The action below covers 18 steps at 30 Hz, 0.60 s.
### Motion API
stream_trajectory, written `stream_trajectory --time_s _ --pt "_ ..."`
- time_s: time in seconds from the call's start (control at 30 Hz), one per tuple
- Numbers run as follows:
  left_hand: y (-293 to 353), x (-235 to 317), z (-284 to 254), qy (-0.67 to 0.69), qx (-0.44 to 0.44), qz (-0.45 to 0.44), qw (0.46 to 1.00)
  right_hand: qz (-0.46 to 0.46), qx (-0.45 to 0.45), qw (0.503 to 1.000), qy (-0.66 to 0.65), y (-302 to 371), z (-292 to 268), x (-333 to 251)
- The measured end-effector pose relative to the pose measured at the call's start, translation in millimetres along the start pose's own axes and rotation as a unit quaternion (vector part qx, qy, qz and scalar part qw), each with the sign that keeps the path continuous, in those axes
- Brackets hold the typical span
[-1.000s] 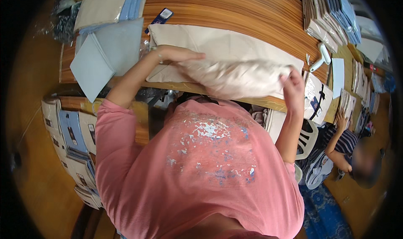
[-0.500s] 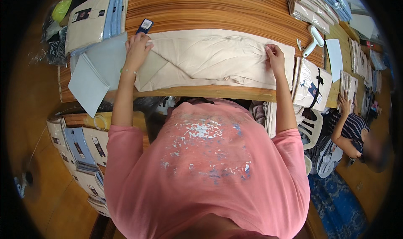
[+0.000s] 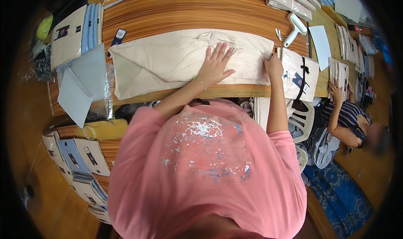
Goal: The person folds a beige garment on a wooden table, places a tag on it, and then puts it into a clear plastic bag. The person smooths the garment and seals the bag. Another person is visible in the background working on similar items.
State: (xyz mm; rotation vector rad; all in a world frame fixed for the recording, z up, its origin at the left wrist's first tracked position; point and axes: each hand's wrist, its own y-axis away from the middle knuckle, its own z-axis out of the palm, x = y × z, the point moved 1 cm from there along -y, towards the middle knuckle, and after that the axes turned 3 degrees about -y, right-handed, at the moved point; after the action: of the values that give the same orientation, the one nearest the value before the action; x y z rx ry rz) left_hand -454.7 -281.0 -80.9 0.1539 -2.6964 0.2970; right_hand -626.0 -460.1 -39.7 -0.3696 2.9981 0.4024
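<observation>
A long strip of folded beige garment (image 3: 163,62) lies across the wooden table in front of me, wrinkled along its middle. My left hand (image 3: 215,67) rests flat on it right of centre, fingers spread. At its right end my right hand (image 3: 273,66) pinches the edge of the cloth between thumb and fingers. A triangular flap of the garment (image 3: 127,73) is turned over at the left end. Beyond that end a dark blue hang tag (image 3: 119,36) with a white label sticks out.
Packed shirts (image 3: 69,37), clear plastic bags (image 3: 98,67) and white cards (image 3: 74,94) lie at the left. A white lint roller (image 3: 296,28) and a folded shirt with a black ribbon (image 3: 300,73) sit at the right. A co-worker (image 3: 342,113) handles a packed shirt farther right.
My left hand has moved from the garment's left end to right of its middle and lies flat there. My right hand stays at the right end. The whole view has shifted slightly.
</observation>
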Motion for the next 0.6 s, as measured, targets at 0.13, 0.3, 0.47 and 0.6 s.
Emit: stream_trajectory --time_s 0.13,0.3,0.47,0.6 --pt "0.8 -2.8 -2.3 0.016 0.007 0.008 1.000 -0.139 -0.004 0.988 -0.065 -5.5 1.6 18.6" --pt "0.9 6.9 -45.6 0.195 0.070 0.014 0.978 -0.033 -0.095 0.907 -0.410 -11.4 8.4 35.2" --pt "4.2 1.9 -37.3 0.615 0.017 -0.208 0.761 -0.058 -0.243 0.751 -0.611 0.1 -26.7 11.8" --pt "-4.3 0.7 -54.8 0.818 -0.032 -0.295 0.492 -0.212 -0.400 0.688 -0.567 39.5 -67.7 -41.4"
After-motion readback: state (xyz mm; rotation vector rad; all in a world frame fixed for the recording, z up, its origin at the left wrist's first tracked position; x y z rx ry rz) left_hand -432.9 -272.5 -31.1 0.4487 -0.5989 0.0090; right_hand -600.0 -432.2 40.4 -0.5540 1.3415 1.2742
